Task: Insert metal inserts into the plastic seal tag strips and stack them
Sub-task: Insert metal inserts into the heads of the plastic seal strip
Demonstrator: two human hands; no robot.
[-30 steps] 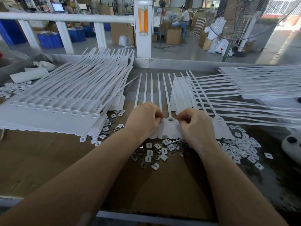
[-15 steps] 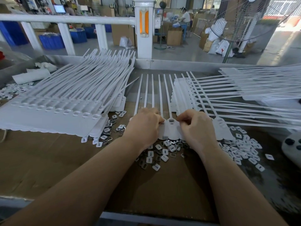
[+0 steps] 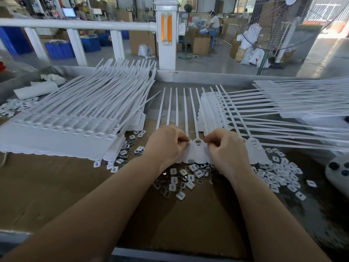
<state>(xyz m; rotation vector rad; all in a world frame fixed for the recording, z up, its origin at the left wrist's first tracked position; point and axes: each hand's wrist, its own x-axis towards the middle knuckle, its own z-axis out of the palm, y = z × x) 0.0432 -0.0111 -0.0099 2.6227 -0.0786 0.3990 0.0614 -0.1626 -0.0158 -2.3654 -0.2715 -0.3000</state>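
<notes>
Head view: 2 hands on 1 strip (image 3: 196, 152).
Left hand (image 3: 166, 146): fingertips pinched, seemingly pressing an insert into a socket.
Right hand (image 3: 226, 150): likewise pinched.
Loose inserts (image 3: 181, 183): kept near.

A factory floor: concrete stretches past a white railing (image 3: 75, 25) to blue crates (image 3: 60, 49), stacked cardboard boxes (image 3: 201, 45), filled sacks (image 3: 251, 55) and a seated worker (image 3: 214, 20), while this cardboard-covered surface (image 3: 56, 186) carries piles of white seal strips (image 3: 75, 110).
</notes>
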